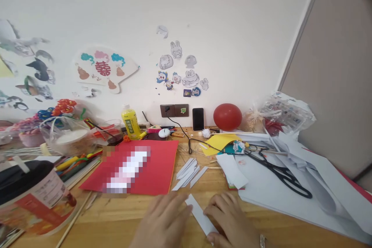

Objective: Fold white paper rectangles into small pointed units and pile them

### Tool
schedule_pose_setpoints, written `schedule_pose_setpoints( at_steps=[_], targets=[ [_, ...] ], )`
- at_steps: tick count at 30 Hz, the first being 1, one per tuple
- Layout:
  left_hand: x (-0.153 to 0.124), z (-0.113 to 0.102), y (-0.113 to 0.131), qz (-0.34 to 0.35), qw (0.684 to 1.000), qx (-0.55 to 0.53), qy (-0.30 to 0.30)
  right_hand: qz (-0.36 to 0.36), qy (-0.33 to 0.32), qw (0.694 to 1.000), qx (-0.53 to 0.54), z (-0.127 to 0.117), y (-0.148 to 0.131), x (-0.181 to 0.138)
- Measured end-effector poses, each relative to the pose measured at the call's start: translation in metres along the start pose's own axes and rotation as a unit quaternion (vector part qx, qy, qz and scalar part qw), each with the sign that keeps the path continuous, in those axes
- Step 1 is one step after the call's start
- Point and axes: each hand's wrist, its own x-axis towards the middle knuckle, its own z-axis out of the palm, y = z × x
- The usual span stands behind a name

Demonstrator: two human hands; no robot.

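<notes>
A folded white paper strip [200, 215] lies slantwise on the wooden table in front of me. My right hand [229, 217] grips it from the right, with the thumb at its near end and bent fingers along its edge. On the other side, my left hand [164, 219] is slightly blurred, its fingers stretched out toward the strip's far end. Whether the left fingertips touch the paper I cannot tell. Just beyond the hands is a loose pile of narrow white paper strips [187, 172]. A stack of white paper pieces [232, 171] lies farther right.
A red folder [158, 166] lies left of the strips. Black-handled scissors [279, 172] rest on white sheets [258, 186] at right. A large drink cup [37, 201] stands at left. Along the wall are a yellow bottle [130, 123], a phone [198, 119] and a red balloon [227, 116].
</notes>
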Motion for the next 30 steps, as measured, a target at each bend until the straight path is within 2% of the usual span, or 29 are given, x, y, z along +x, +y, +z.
schedule_pose_setpoints(
  at_steps=[3,6,9,11,13,18,24,30],
  targets=[
    [0.048,0.028,0.023,0.003,0.993,-0.086,-0.075,-0.014,0.041,0.998,0.034,0.001,0.005,-0.001],
    [0.064,0.047,0.031,0.010,0.990,-0.105,-0.095,0.014,0.080,0.995,0.065,0.004,0.012,-0.001],
    [0.060,0.050,0.028,0.021,0.989,-0.118,-0.090,0.047,0.111,0.989,0.089,0.005,0.017,0.000],
    [0.055,0.047,0.026,0.034,0.989,-0.125,-0.077,0.040,0.118,0.987,0.105,0.002,0.017,0.000],
    [0.052,0.045,0.024,0.053,0.989,-0.126,-0.058,0.006,0.112,0.986,0.120,-0.003,0.015,0.000],
    [0.044,0.048,0.026,0.099,0.989,-0.108,-0.016,-0.131,0.061,0.984,0.103,-0.014,0.012,0.000],
    [0.033,0.049,0.029,0.112,0.989,-0.100,-0.008,-0.154,0.069,0.982,0.085,-0.014,0.016,0.001],
    [0.027,0.044,0.025,0.093,0.988,-0.119,0.006,-0.185,0.056,0.980,0.041,-0.020,0.017,-0.001]
  ],
)
